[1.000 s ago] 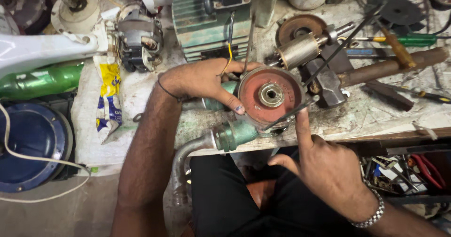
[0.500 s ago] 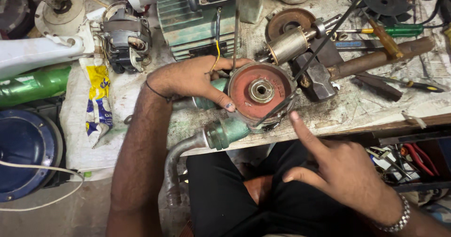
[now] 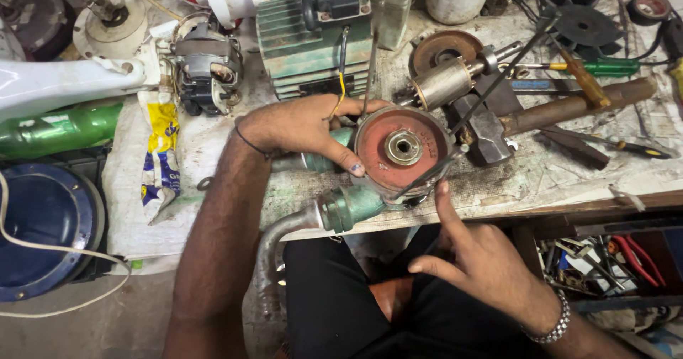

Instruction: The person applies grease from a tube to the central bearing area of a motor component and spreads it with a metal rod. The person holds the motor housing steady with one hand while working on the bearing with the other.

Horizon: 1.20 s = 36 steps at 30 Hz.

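lying left of left hand (image 3: 306,128): yellow-blue packet (image 3: 161,156)

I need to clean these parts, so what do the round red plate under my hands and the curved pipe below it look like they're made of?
Round red plate: seemingly cast metal, worn dull red paint, bare grey hub. Curved pipe: grey metal, dull and scuffed, joined to a green-painted fitting.

pump cover (image 3: 402,149) red | pipe fitting (image 3: 352,206) green | screwdriver (image 3: 601,66) green | bottle (image 3: 53,130) green
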Motion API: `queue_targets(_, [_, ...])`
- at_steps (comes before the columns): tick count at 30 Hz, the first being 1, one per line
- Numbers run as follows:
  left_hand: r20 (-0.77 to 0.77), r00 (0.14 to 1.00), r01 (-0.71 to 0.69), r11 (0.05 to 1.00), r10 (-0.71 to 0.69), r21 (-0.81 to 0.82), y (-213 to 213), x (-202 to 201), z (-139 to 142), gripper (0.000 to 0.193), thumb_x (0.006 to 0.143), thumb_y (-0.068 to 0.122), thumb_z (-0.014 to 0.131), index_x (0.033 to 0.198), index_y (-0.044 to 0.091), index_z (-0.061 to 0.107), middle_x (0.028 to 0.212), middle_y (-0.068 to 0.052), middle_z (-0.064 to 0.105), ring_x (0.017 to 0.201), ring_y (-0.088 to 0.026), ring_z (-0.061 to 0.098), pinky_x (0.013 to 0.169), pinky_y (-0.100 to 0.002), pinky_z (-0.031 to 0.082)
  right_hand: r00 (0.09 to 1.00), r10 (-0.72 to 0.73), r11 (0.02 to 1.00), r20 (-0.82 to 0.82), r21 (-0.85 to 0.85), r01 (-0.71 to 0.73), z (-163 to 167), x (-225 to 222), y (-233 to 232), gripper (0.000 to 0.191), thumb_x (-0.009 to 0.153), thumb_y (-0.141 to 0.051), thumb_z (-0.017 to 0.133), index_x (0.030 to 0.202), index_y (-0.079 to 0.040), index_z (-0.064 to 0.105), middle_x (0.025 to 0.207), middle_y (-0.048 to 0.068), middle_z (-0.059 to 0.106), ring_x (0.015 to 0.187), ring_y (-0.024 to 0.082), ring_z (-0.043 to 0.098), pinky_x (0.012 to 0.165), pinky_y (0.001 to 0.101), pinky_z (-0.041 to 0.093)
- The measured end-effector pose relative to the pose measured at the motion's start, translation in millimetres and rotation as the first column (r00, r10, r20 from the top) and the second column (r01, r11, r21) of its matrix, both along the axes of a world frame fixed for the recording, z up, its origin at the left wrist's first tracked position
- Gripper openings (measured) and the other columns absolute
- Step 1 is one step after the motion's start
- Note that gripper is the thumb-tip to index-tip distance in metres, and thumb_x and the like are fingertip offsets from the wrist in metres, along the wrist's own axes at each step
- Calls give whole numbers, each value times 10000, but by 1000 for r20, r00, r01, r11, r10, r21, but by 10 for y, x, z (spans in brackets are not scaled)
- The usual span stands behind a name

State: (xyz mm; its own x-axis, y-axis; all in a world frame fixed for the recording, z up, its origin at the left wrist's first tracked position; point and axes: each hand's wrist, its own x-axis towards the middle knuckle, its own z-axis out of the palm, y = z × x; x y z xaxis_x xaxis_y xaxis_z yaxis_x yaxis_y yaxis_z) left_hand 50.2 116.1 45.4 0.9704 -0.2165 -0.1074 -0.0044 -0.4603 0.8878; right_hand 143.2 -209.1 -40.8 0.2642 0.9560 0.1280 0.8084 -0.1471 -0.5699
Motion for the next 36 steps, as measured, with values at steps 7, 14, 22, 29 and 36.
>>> queue_targets(7, [-12, 1000, -16, 1000, 16, 3, -10, 12, -6, 955, 716, 244, 910, 1541, 73, 460, 1439, -73, 655, 1341, -169, 560, 1163, -346, 418, 993, -103, 968, -56, 226, 113, 227, 49, -214, 997, 744, -372, 832, 1544, -22, 352, 607, 37, 671, 430, 111, 586, 447, 291, 499])
queue_targets(14, [-31, 1000, -3, 1000, 3, -13, -4, 8, 4, 972, 720, 259, 907, 1552, 80, 439, 1430, -70, 660, 1329, -168, 570, 1159, -335, 414, 962, -235, 971, -141, 19, 240, 527, 229, 53, 904, 688, -330, 871, 1480, -119, 491, 549, 56, 689, 403, 108, 590, 414, 281, 474])
queue_targets(22, [-9, 1000, 4, 1000, -4, 1, -16, 9, 17, 973, 720, 292, 911, 1553, 86, 454, 1435, -68, 661, 1339, -171, 570, 1171, -342, 404, 963, -228, 935, -143, -310, 175, 760, 323, 330, 877, 678, -464, 909, 1422, -197, 529, 531, 11, 693, 393, 95, 614, 407, 281, 473])
queue_targets(29, [-60, 997, -41, 995, 47, 94, -34, 4, 52, 985, 660, 327, 918, 1523, 123, 490, 1319, -54, 735, 1243, -175, 651, 1107, -336, 466, 891, -111, 980, -440, -196, 26, 587, 382, 266, 837, 644, -326, 914, 1379, -171, 543, 558, -29, 662, 465, 46, 575, 386, 237, 417])
queue_targets(36, [-12, 1000, -20, 996, 21, 84, -8, 13, 9, 985, 670, 323, 931, 1523, 111, 489, 1337, -76, 719, 1281, -206, 624, 1129, -390, 429, 538, 50, 995, -841, -2, -96, 403, 418, 185, 818, 669, -101, 897, 1382, -71, 496, 511, -10, 598, 427, 58, 566, 366, 212, 423])
